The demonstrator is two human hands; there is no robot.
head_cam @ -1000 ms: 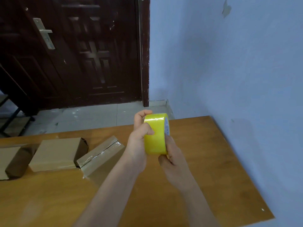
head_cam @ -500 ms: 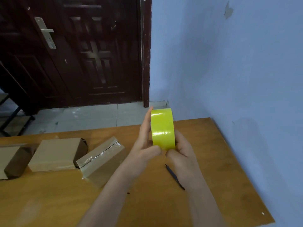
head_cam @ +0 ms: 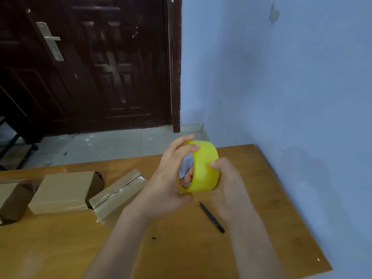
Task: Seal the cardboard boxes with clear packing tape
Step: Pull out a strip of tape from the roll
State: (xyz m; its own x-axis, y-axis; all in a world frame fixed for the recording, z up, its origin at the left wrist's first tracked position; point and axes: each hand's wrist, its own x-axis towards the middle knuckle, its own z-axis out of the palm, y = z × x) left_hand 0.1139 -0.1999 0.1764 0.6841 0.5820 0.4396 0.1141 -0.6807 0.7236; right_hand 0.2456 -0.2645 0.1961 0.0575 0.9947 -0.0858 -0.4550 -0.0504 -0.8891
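On the worktop (head_cam: 60, 248), far left, lie three cardboard boxes (head_cam: 60, 191), the rightmost taped box (head_cam: 118, 192) glossy along its seam. At centre the left hand (head_cam: 169, 184) and right hand (head_cam: 229, 184) grip the yellow tape roll (head_cam: 205, 168) above the worktop, fingers (head_cam: 188, 175) curled round its rim and through its core. A black pen (head_cam: 212, 217) lies beneath.

Both forearms raised side by side; left hand (head_cam: 169, 184) and right hand (head_cam: 229, 184) curled in facing grips.

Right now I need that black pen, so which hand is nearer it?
Right. The right hand is just above the black pen; the left hand is farther left.
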